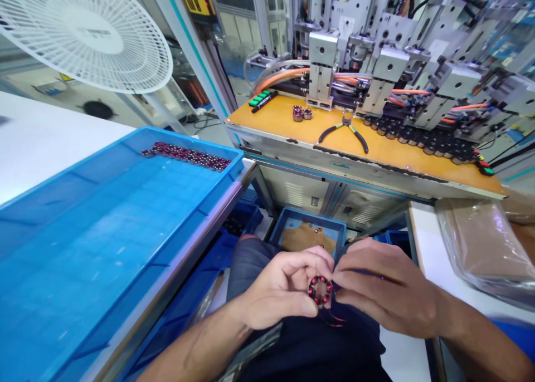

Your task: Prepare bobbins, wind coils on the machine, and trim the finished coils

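Observation:
My left hand (284, 290) is closed around a small ring-shaped motor stator (320, 291) with red wire windings, held above my lap between thumb and fingers. Loose red wire ends (334, 318) hang from its lower right side. Against the stator's right edge, the fingertips of my right hand (388, 290) are pinched together. Thin red wire shows close to those fingertips, but what exactly they grip is hidden.
To the left lies a large blue tray (200, 218) with rows of stators (188, 155) at its far end. On the machine's orange worktop (284, 128) are two stators, cutting pliers (346, 127) and a row of dark parts. A blue bin (340, 234) sits below; a fan (96, 34) stands left.

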### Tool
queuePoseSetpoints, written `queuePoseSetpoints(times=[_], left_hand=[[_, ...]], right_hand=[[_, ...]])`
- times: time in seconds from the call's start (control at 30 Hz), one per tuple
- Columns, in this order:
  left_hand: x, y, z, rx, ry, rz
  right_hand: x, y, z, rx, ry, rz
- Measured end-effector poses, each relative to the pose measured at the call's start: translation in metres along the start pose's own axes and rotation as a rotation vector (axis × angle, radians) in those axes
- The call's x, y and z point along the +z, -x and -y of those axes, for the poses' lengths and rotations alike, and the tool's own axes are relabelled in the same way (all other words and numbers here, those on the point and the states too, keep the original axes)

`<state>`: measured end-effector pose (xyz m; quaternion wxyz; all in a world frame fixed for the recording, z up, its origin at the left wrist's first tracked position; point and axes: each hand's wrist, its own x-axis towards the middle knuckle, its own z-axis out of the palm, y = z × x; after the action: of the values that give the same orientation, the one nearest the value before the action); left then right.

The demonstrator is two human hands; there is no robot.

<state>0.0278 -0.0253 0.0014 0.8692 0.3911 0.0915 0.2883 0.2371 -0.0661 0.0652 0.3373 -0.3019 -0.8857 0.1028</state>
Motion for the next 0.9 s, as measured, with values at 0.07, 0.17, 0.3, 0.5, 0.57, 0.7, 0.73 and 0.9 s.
queuePoseSetpoints(times=[0.07, 0.17, 0.3, 0.5, 0.57, 0.7, 0.73, 0.9], left_hand=[[0.001, -0.001, 0.001, -0.011, 0.026, 0.003], [0.001, 0.000, 0.002, -0.023, 0.028, -0.008], [0.000, 0.000, 0.002, -0.020, 0.010, -0.023], [0.001, -0.002, 0.004, 0.131, -0.153, -0.058], [0.000, -0.002, 0.007, 0.215, -0.254, -0.078], [-0.005, 0.000, 0.012, 0.254, -0.350, -0.130], [-0.006, 0.001, 0.012, 0.214, -0.361, -0.130], [-0.008, 0.005, 0.010, 0.074, -0.378, -0.117]], right_hand=[[0.004, -0.004, 0.000, -0.028, -0.008, -0.021], [0.006, -0.007, 0.000, -0.057, -0.016, -0.049], [0.009, -0.005, -0.003, -0.067, -0.015, -0.093], [0.024, 0.003, 0.003, 0.139, -0.134, -0.210], [0.032, 0.007, 0.006, 0.232, -0.172, -0.278], [0.045, 0.011, 0.010, 0.248, -0.122, -0.397], [0.046, 0.012, 0.010, 0.240, -0.103, -0.413], [0.046, 0.011, 0.009, 0.235, -0.047, -0.407]])
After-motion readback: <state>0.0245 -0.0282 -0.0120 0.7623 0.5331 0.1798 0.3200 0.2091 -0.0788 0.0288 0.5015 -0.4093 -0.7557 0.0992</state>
